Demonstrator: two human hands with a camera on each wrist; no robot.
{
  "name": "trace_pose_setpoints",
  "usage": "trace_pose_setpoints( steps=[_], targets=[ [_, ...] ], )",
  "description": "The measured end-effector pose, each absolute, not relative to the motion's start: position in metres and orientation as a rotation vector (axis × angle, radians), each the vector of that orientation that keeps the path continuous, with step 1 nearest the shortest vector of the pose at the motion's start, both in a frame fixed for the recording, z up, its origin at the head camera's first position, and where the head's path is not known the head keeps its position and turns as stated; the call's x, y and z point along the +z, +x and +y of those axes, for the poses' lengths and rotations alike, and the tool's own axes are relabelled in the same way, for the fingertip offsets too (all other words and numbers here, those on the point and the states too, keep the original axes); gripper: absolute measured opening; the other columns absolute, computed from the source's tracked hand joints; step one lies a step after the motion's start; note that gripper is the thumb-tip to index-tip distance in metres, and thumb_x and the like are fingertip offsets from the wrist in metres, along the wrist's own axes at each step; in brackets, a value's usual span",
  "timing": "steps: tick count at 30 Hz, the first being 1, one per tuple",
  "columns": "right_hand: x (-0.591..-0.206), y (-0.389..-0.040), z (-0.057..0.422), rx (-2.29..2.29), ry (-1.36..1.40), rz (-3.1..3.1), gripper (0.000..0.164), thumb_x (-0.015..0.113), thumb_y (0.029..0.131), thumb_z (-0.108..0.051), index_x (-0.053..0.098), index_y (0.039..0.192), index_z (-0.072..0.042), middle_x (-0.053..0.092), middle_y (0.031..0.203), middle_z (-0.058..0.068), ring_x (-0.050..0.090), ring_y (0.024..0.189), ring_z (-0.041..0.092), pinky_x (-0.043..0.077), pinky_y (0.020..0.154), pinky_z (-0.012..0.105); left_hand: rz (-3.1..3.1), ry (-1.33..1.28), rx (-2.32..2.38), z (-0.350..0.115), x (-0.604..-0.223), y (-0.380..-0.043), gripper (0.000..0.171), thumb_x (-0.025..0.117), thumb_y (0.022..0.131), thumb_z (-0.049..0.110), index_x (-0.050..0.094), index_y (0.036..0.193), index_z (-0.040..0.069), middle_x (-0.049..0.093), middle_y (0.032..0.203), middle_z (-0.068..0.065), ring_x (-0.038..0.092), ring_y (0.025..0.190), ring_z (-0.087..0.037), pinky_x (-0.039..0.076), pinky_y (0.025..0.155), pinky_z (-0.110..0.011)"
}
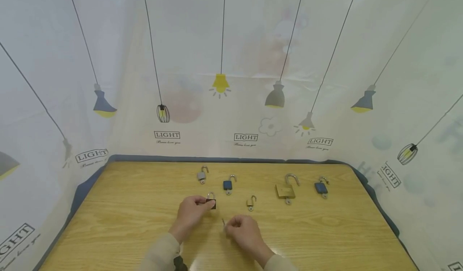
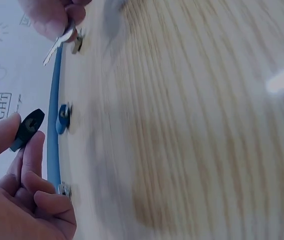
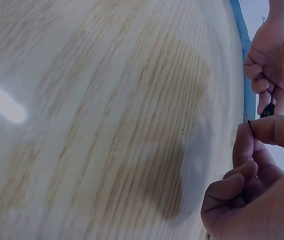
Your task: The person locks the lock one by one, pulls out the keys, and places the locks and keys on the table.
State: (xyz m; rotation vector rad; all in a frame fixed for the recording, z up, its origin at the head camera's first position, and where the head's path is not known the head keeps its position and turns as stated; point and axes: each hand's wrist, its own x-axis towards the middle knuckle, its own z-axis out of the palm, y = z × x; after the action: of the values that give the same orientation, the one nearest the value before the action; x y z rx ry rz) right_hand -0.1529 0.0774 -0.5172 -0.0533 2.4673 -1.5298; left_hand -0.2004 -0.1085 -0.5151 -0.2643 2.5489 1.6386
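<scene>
Your left hand [image 1: 191, 214] pinches the black lock [image 2: 29, 129], thumb against fingers, shackle pointing away from you. Your right hand [image 1: 245, 231] pinches the key [image 2: 55, 49] – near the lock, apart from it. Both are over the wood table [image 1: 126, 214]. Small brass lock [image 1: 250, 202] lies just beyond your right hand; grey lock [image 1: 201, 176], two blue locks [image 1: 227, 185] [image 1: 320, 188], big brass lock [image 1: 285, 191] farther out – shackles open. Lamp-print sheet [image 1: 195, 42] behind.

Free room between black padlock [image 2: 31, 127], small brass padlock [image 1: 250, 203].
</scene>
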Motion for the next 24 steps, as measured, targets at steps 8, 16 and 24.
trace_pose_setpoints(
  steps=[8, 16, 24],
  targets=[
    [-0.518, -0.152, 0.067, -1.489, -0.154, 2.487, 0.005, 0.072, 0.078, -0.013, 0.069, 0.079, -0.009, 0.064, 0.077, -0.001, 0.054, 0.069, 0.014, 0.047, 0.063, 0.032, 2.648, -0.3, 1.459, -0.134, -0.515, -0.199, 0.032, 0.076, 0.079, 0.04, 0.071, 0.091, 0.011, 0.067, 0.096, -0.004, 0.054, 0.08, -0.018, 0.044, 0.063, -0.03],
    [-0.516, -0.15, 0.048, -1.47, -0.16, 2.462, 0.008, 0.072, 0.078, -0.012, 0.065, 0.08, -0.009, 0.061, 0.072, -0.001, 0.054, 0.067, 0.015, 0.047, 0.062, 0.033, 2.696, -0.335, 1.328, -0.16, -0.517, -0.199, 0.035, 0.076, 0.078, 0.043, 0.071, 0.09, 0.011, 0.068, 0.095, -0.003, 0.054, 0.082, -0.019, 0.044, 0.066, -0.032],
    [-0.52, -0.148, 0.026, -1.455, -0.179, 2.483, 0.01, 0.074, 0.076, -0.015, 0.064, 0.075, -0.013, 0.058, 0.068, -0.003, 0.051, 0.063, 0.013, 0.044, 0.06, 0.03, 2.703, -0.337, 1.244, -0.178, -0.52, -0.198, 0.04, 0.074, 0.079, 0.043, 0.07, 0.097, 0.007, 0.068, 0.106, -0.01, 0.057, 0.096, -0.025, 0.046, 0.082, -0.046]
  ],
)
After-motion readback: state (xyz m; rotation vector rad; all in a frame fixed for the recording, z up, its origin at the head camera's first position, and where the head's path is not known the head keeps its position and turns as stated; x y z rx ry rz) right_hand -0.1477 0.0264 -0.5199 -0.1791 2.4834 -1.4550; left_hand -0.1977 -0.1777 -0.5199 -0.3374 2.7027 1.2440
